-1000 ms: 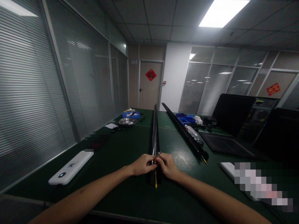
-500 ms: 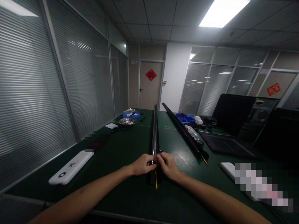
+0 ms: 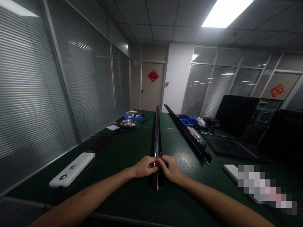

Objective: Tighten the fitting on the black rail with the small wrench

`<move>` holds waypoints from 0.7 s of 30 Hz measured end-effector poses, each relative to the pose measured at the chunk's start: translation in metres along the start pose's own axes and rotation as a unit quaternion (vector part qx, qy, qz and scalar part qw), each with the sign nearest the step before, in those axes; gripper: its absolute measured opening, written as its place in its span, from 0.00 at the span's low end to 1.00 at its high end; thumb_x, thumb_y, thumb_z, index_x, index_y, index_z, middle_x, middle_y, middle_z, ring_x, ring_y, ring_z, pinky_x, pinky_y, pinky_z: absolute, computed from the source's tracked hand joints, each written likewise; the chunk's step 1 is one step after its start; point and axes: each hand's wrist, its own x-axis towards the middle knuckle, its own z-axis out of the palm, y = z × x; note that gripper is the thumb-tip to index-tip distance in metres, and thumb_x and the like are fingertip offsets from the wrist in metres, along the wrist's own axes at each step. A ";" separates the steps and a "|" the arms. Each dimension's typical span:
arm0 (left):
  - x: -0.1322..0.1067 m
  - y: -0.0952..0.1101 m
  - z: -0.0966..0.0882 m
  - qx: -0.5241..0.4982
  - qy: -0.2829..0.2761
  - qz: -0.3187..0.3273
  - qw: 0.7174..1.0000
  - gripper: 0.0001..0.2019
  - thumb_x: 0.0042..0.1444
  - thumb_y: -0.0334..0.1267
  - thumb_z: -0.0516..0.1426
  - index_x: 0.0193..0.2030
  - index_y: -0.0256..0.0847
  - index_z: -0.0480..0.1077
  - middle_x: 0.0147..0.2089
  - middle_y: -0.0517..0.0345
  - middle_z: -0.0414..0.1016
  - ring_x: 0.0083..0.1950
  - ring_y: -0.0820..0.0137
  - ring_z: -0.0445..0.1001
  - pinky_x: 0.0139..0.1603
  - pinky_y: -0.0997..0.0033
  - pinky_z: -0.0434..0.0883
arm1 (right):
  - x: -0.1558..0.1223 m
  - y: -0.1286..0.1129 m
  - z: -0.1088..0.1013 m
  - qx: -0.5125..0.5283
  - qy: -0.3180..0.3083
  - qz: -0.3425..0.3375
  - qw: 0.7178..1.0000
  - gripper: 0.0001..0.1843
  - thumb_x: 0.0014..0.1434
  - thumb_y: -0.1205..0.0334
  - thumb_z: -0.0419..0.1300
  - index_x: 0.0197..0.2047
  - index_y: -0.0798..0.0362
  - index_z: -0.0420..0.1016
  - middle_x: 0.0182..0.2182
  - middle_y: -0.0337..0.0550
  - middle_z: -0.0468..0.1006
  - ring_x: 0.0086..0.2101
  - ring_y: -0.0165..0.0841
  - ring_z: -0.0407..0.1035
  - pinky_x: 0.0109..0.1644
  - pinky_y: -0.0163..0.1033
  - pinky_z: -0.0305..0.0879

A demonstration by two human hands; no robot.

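Observation:
A long glossy black rail [image 3: 157, 135] lies lengthwise on the green table, its near end under my hands. My left hand [image 3: 144, 167] is closed on the rail's left side, thumb and fingers gripping near that end. From the right, my right hand [image 3: 171, 168] is bent in a pinch at the same spot, its thumb close to my left fingertips. A small shiny metal part [image 3: 161, 154] shows at its index finger; what else the fingers hold is hidden. Below the hands a short yellow wire [image 3: 157, 186] hangs out of the rail's end.
A second black rail [image 3: 187, 134] lies slanted to the right, beside blue bins [image 3: 186, 122] and a clear bottle [image 3: 194, 133]. A steel bowl [image 3: 129, 123] and blue tray [image 3: 133, 117] stand back left. A white power bank-like case [image 3: 71, 171] lies left, black panel [image 3: 230, 147] right.
My right fingers have shifted slightly left, with the small metal part. The yellow wire's end has moved a little to the left. My left hand looks unchanged.

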 end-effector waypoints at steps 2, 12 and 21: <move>0.000 0.000 0.000 0.002 -0.001 0.002 1.000 0.07 0.63 0.36 0.57 0.43 0.35 0.74 0.36 0.57 0.73 0.33 0.71 0.68 0.34 0.76 0.64 | 0.000 0.001 0.000 0.002 -0.004 -0.002 1.000 0.20 0.72 0.57 0.51 0.27 0.54 0.69 0.25 0.39 0.71 0.26 0.30 0.66 0.32 0.34 0.59; 0.000 -0.004 0.003 0.010 0.006 0.017 1.000 0.11 0.64 0.40 0.57 0.46 0.34 0.75 0.36 0.56 0.74 0.33 0.71 0.69 0.34 0.77 0.64 | 0.002 0.007 -0.001 0.038 -0.015 -0.028 0.999 0.19 0.73 0.56 0.51 0.31 0.54 0.72 0.28 0.41 0.74 0.29 0.32 0.69 0.35 0.34 0.63; 0.000 -0.001 0.000 0.012 -0.006 0.006 1.000 0.10 0.65 0.39 0.56 0.44 0.35 0.75 0.38 0.56 0.75 0.34 0.71 0.69 0.35 0.76 0.65 | -0.001 0.003 0.000 0.020 0.014 -0.010 1.000 0.19 0.72 0.57 0.52 0.31 0.54 0.72 0.27 0.40 0.74 0.28 0.31 0.69 0.34 0.34 0.62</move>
